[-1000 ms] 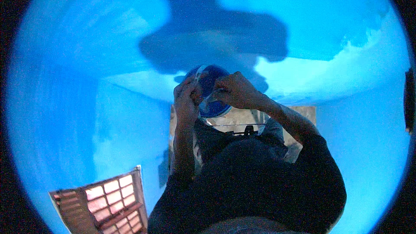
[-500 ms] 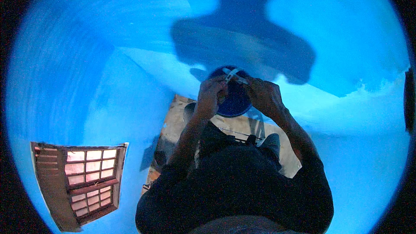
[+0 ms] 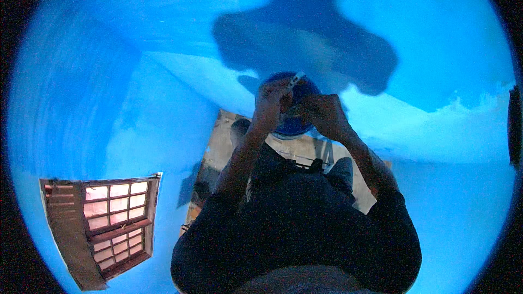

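Observation:
A dark blue round bucket or lid (image 3: 294,122) is held up in front of my body. My left hand (image 3: 271,103) is at its left side, fingers closed round a narrow white strip (image 3: 296,80) that slants up to the right across the blue surface. My right hand (image 3: 324,113) is on the right side, fingers curled in over the blue round thing; what they grip is too dark to make out.
Blue walls (image 3: 103,103) surround me, with my shadow above the hands. A framed multi-pane window (image 3: 114,207) is at lower left. Grey floor (image 3: 220,136) shows around my legs, with dark objects at its left.
Since a second ago, the view has turned, and my hands and the blue thing sit further right. In the last half second the white strip has tilted and my right fingers have moved down off it.

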Demonstrator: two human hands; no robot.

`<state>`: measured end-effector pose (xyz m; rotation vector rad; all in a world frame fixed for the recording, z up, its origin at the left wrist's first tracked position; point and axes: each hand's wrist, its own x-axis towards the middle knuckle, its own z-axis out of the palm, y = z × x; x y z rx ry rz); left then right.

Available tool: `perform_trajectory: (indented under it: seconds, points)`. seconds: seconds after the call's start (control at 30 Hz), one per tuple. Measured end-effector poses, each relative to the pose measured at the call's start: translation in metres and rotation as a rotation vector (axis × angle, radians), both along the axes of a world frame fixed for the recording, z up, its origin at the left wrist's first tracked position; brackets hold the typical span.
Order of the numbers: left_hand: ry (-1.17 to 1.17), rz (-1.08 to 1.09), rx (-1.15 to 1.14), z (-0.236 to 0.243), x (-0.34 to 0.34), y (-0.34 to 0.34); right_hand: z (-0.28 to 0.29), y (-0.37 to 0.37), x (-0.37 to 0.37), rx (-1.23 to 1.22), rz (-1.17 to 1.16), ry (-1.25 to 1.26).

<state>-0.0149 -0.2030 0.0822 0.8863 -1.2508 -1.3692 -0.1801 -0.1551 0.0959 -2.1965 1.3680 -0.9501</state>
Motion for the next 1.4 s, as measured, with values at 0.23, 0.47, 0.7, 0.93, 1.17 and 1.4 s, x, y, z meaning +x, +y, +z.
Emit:
perform_trajectory:
  seconds: [0.23, 0.47, 0.7, 0.93, 1.17, 1.4]
  points:
    - [-0.351, -0.046, 0.176, 0.024, 0.04, 0.008, 0.018, 0.007, 0.009, -0.096, -0.128, 0.074]
    - [-0.085, -0.102, 0.17, 0.018, 0.044, 0.009, 0.008, 0.006, 0.013, -0.095, -0.187, 0.268]
    - [-0.006, -0.062, 0.106, -0.006, 0.018, 0.014, -0.037, 0.012, 0.009, 0.021, -0.079, -0.043]
    - [0.029, -0.047, 0.233, 0.017, 0.029, 0.023, 0.0, 0.011, 0.011, -0.04, -0.222, 0.025]
    - [0.079, -0.04, 0.177, 0.014, 0.03, 0.018, -0.007, 0.011, 0.004, -0.107, -0.242, 0.171]
    - [0.053, -0.052, 0.191, 0.009, 0.024, 0.015, -0.026, 0.007, 0.003, 0.148, 0.005, -0.154]
